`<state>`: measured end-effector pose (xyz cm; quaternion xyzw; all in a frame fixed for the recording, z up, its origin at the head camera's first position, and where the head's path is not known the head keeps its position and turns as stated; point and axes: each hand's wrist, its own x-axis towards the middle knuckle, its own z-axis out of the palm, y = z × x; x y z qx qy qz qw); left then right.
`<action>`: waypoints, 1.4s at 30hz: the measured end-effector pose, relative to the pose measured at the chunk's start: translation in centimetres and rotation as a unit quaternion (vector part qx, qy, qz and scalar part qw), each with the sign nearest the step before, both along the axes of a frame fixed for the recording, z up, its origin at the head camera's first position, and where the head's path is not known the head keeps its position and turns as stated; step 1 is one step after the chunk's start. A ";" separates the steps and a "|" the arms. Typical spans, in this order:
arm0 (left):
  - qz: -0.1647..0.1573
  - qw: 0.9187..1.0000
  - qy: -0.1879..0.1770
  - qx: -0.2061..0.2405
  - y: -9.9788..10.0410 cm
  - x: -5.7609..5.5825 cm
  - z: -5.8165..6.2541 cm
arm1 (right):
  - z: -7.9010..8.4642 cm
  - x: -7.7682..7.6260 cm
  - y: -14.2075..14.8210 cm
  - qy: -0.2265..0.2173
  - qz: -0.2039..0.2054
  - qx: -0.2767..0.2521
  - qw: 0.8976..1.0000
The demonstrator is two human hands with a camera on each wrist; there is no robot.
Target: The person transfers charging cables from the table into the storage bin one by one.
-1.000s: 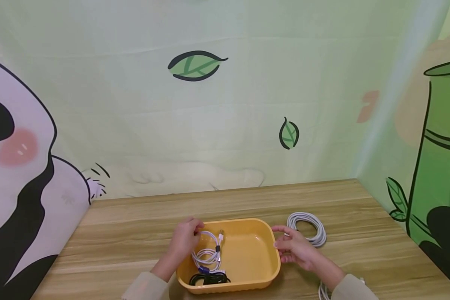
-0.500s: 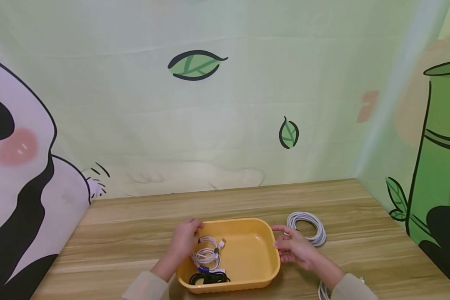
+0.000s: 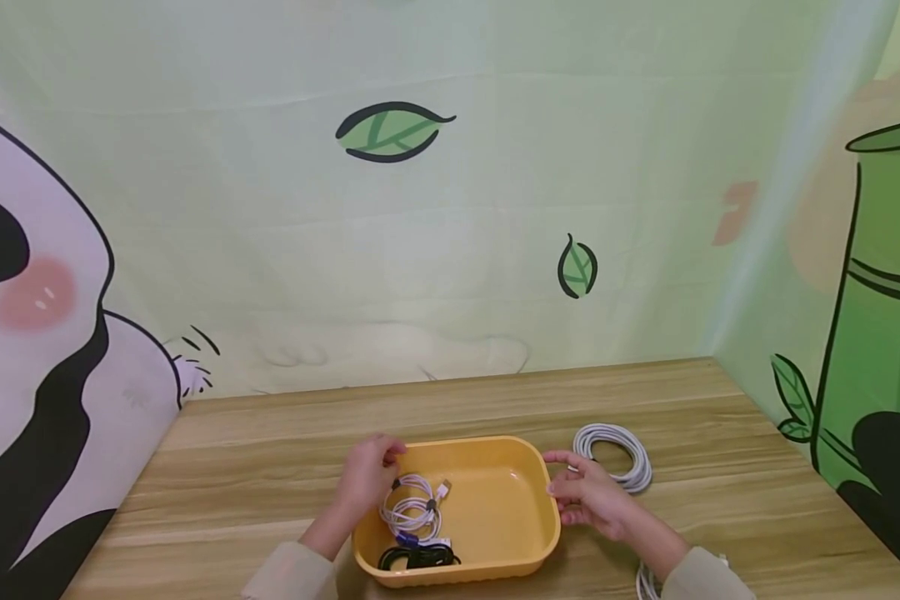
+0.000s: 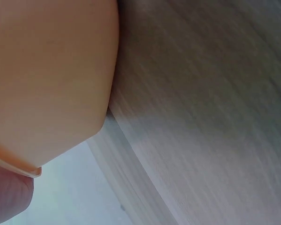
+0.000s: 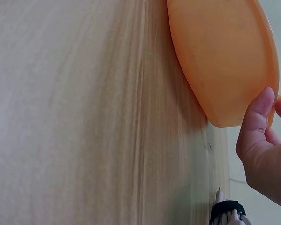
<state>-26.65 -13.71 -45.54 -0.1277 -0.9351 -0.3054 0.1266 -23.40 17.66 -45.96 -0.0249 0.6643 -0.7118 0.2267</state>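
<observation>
On the wooden table stands a yellow tray [image 3: 495,517], with a coiled white USB cable [image 3: 416,508] and a bundled black cable [image 3: 423,557] in its left part. My left hand [image 3: 366,475] is at the tray's far left corner, beside the white cable. Its fingertips are partly hidden, and whether they pinch anything cannot be told; the left wrist view shows one fingertip [image 4: 11,192] against the rim. With thumb and fingers, my right hand [image 3: 588,500] holds the tray's right rim, a grip the right wrist view shows close up.
A coil of thick grey-white cable [image 3: 637,467] lies behind my right hand. Another pale cable [image 3: 647,582] is partly covered by the right forearm. Behind the table [image 3: 270,433] hangs a printed backdrop [image 3: 495,208] with leaves and a panda.
The white cable's upper loop and plug have dropped lower into the tray, and the coil has then shifted slightly left. The left hand has moved slightly left; the right hand holds still.
</observation>
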 end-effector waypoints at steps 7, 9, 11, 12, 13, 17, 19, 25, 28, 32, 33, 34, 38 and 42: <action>-0.001 0.998 -0.034 0.059 -0.4 -0.3 0.0 | 0.1 0.1 0.0 0.001 -0.001 0.003 1.000; -0.003 0.996 -0.042 0.075 -0.5 -0.3 0.1 | 0.1 0.0 0.0 0.002 -0.001 0.004 1.000; -0.005 0.994 -0.051 0.095 -0.6 -0.3 0.2 | 0.0 0.0 0.0 0.002 -0.002 0.005 1.000; -0.005 0.993 -0.056 0.104 -0.6 -0.2 0.2 | 0.0 0.0 0.0 0.002 -0.003 0.005 1.000; -0.002 0.992 -0.063 0.113 -0.7 -0.2 0.3 | 0.0 0.0 0.0 0.002 -0.003 0.005 1.000; 0.009 0.984 -0.092 0.149 -1.0 -0.1 0.6 | -0.2 0.0 0.1 -0.002 0.000 0.003 1.000; 0.015 0.981 -0.103 0.161 -1.2 0.0 0.7 | -0.2 0.0 0.1 -0.003 0.003 0.001 1.000; 0.020 0.974 -0.128 0.188 -1.9 0.2 1.2 | -0.2 0.0 0.1 -0.004 0.007 -0.004 1.000; 0.020 0.968 -0.145 0.204 -2.2 0.3 1.4 | -0.1 0.0 0.1 -0.005 0.006 -0.003 1.000; 0.016 0.958 -0.167 0.231 -2.5 0.6 1.7 | -0.1 0.0 0.1 -0.004 0.005 -0.002 1.000; 0.015 0.956 -0.172 0.237 -2.5 0.6 1.7 | -0.1 0.0 0.1 -0.003 0.005 -0.001 1.000; 0.016 0.954 -0.178 0.243 -2.6 0.7 1.8 | -0.1 0.0 0.1 -0.002 0.005 -0.001 1.000; 0.019 0.944 -0.201 0.261 -3.0 0.8 1.8 | -0.1 -0.1 0.1 -0.003 0.007 -0.002 1.000; 0.022 0.935 -0.222 0.277 -3.5 0.9 1.8 | -0.1 -0.1 0.0 -0.005 0.007 -0.003 1.000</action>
